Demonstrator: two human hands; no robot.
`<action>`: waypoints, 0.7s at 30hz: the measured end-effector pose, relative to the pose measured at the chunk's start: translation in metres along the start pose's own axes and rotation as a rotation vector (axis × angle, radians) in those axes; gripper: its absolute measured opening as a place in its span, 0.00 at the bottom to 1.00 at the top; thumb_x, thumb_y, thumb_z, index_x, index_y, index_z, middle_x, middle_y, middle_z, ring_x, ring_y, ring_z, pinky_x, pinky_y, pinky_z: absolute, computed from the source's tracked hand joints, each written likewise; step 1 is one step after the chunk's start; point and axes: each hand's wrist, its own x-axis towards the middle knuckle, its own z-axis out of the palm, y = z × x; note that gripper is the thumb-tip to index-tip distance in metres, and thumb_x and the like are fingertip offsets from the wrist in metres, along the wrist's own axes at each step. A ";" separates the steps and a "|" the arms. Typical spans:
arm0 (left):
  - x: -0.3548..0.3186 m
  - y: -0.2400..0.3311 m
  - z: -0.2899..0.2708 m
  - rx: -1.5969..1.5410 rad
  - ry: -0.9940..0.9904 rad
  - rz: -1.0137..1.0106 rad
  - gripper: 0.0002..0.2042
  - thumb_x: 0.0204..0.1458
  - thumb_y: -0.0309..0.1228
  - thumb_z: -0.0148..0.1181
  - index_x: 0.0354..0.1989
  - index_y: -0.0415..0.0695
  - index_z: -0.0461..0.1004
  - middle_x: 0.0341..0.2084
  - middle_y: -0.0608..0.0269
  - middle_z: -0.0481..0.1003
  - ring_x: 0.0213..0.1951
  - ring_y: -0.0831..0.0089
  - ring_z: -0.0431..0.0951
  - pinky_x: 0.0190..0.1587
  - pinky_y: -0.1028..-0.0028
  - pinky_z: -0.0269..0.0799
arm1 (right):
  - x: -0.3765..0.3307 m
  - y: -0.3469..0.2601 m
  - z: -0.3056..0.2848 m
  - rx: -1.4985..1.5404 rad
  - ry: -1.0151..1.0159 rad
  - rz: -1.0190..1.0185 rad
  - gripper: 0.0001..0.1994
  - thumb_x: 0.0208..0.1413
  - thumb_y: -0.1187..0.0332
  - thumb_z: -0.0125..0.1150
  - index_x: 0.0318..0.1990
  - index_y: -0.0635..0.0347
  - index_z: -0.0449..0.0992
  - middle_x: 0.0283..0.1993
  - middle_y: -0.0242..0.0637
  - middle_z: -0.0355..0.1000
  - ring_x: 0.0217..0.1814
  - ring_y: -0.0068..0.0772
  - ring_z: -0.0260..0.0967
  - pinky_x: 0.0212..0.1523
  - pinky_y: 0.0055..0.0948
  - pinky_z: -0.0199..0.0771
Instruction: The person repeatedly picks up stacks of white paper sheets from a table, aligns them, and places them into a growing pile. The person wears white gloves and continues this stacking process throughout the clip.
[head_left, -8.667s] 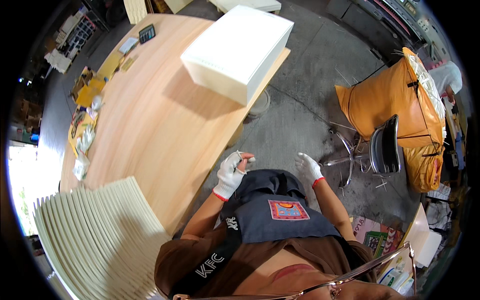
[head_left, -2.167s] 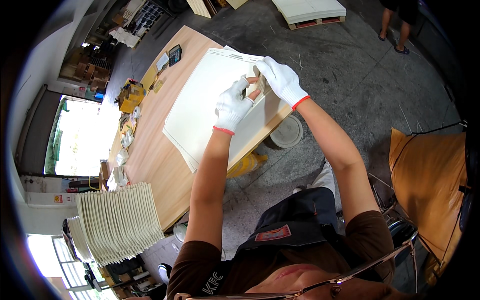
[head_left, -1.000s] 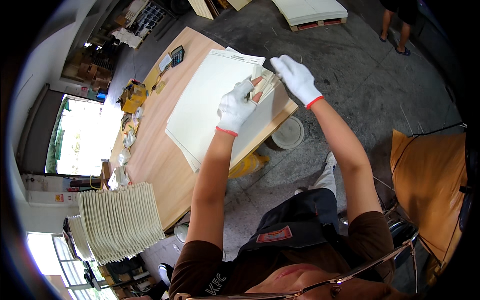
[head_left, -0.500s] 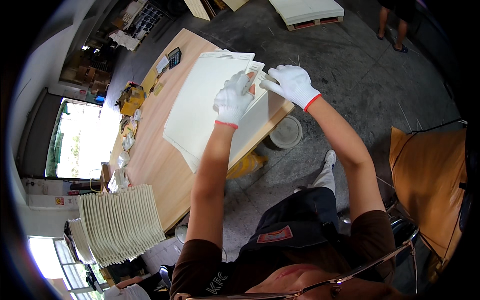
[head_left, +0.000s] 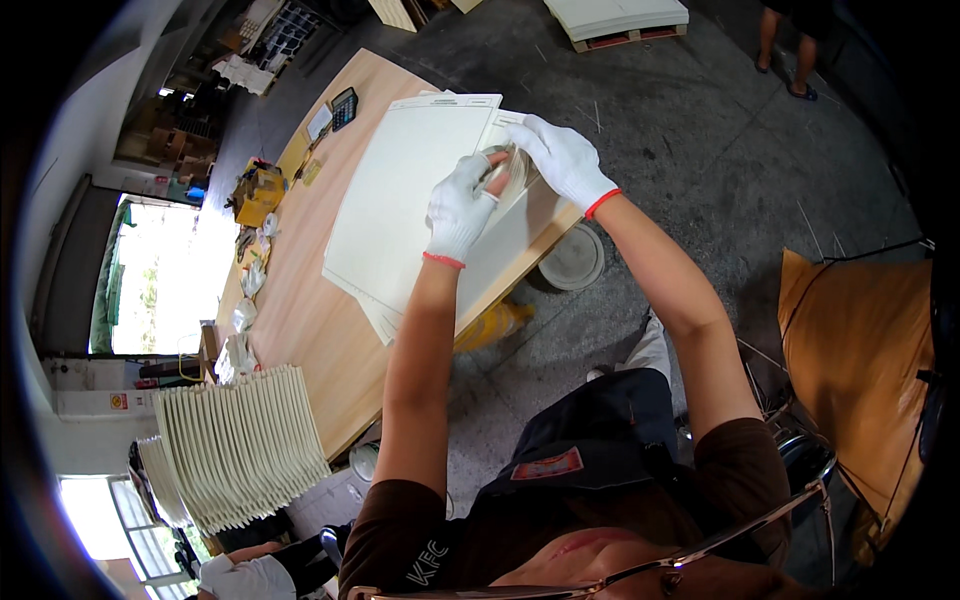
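A stack of large white printed sheets (head_left: 400,190) lies on the wooden table, its layers slightly out of line. Near the stack's right corner, several sheet edges (head_left: 517,178) are bent up in a curve between my two gloved hands. My left hand (head_left: 462,205), with bare thumb and forefinger tips, is closed around the bent edges from the left. From the right, my right hand (head_left: 565,162) grips the far corner of the sheets, its fingertips partly hidden behind them. Both gloves are white with red cuffs.
On the table (head_left: 290,330) are a calculator (head_left: 344,108), a yellow box (head_left: 258,195) and plastic bags. A tall pile of cream folded pieces (head_left: 240,445) stands at the near left. A round grey lid (head_left: 572,257) is below the table edge. Another person (head_left: 795,50) stands far right.
My right hand has moved left onto the sheet corner, and the sheet edges now curve up between my hands. My left hand has shifted slightly down and left.
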 end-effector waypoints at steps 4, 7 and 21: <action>-0.001 0.004 0.002 0.076 -0.013 -0.027 0.15 0.53 0.38 0.63 0.50 0.53 0.78 0.41 0.60 0.78 0.41 0.62 0.80 0.46 0.69 0.74 | -0.002 -0.001 -0.002 -0.036 -0.013 0.006 0.27 0.65 0.41 0.34 0.56 0.48 0.72 0.41 0.47 0.77 0.44 0.52 0.75 0.45 0.43 0.72; -0.001 0.002 0.002 0.037 0.016 -0.007 0.16 0.53 0.38 0.63 0.50 0.54 0.78 0.41 0.59 0.78 0.40 0.62 0.80 0.46 0.69 0.74 | -0.003 -0.003 -0.003 -0.045 -0.009 -0.001 0.27 0.65 0.42 0.34 0.56 0.49 0.71 0.41 0.48 0.77 0.44 0.52 0.75 0.44 0.43 0.72; -0.003 0.008 0.002 0.133 -0.019 0.025 0.17 0.54 0.31 0.62 0.53 0.54 0.76 0.33 0.59 0.76 0.34 0.67 0.78 0.41 0.73 0.72 | -0.003 -0.001 -0.002 -0.075 -0.026 0.034 0.27 0.65 0.42 0.36 0.50 0.53 0.71 0.39 0.49 0.77 0.43 0.53 0.75 0.43 0.45 0.72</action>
